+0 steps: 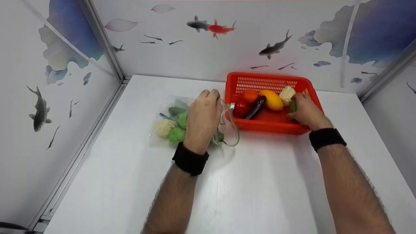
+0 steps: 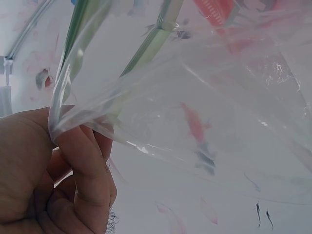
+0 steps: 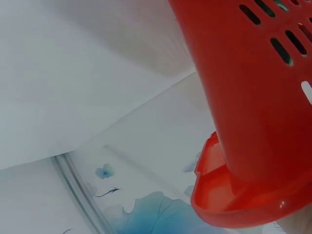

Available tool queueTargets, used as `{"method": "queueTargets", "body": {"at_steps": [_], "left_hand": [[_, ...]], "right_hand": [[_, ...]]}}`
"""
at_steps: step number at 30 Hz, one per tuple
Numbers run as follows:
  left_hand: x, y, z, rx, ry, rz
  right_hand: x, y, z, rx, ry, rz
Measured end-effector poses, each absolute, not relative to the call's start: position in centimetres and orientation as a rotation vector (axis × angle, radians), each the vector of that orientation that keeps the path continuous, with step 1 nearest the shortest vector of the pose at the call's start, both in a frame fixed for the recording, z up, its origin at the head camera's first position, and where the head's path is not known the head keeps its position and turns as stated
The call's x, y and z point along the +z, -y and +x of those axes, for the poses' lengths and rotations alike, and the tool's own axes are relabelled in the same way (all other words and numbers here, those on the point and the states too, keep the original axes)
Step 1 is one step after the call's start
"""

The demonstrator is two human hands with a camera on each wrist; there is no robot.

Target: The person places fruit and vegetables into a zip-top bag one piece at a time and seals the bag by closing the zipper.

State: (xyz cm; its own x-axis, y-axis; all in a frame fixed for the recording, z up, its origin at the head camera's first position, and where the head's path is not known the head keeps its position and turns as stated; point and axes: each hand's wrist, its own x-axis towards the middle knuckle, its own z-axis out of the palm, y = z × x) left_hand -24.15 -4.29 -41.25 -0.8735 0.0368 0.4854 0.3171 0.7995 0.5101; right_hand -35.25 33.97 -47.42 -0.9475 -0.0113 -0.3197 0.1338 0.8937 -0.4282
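Observation:
My left hand (image 1: pixel 204 118) pinches the edge of a clear zip bag (image 2: pixel 219 112) between thumb and fingers. The bag's green zip strip (image 1: pixel 235 130) loops out to the right of the hand, and its mouth gapes. Inside the bag lie a pale, cauliflower-like vegetable (image 1: pixel 164 127), a green leafy one (image 1: pixel 176 135) and other green vegetables, partly behind the hand. At the right end of a red basket (image 1: pixel 273 126), my right hand (image 1: pixel 307 110) grips a green vegetable (image 1: pixel 293 106), its kind mostly hidden by the fingers. The right wrist view shows only the basket's outer wall (image 3: pixel 253 107).
Also in the basket are a tomato (image 1: pixel 241 108), an orange item (image 1: pixel 250 95), an eggplant (image 1: pixel 256 107), a yellow vegetable (image 1: pixel 271 100) and a pale one (image 1: pixel 287 95). The basket stands on a white table (image 1: pixel 253 188) near the back wall (image 1: pixel 201 58), printed with fish.

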Motion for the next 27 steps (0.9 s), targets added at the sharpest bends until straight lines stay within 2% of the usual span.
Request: {"method": "queueTargets", "body": {"at_steps": [27], "left_hand": [[-41.3, 4.3, -24.1, -0.859, 2.532, -0.280]], "right_hand": [[-42.9, -29.6, -33.1, -0.907, -3.056, -0.058]]}}
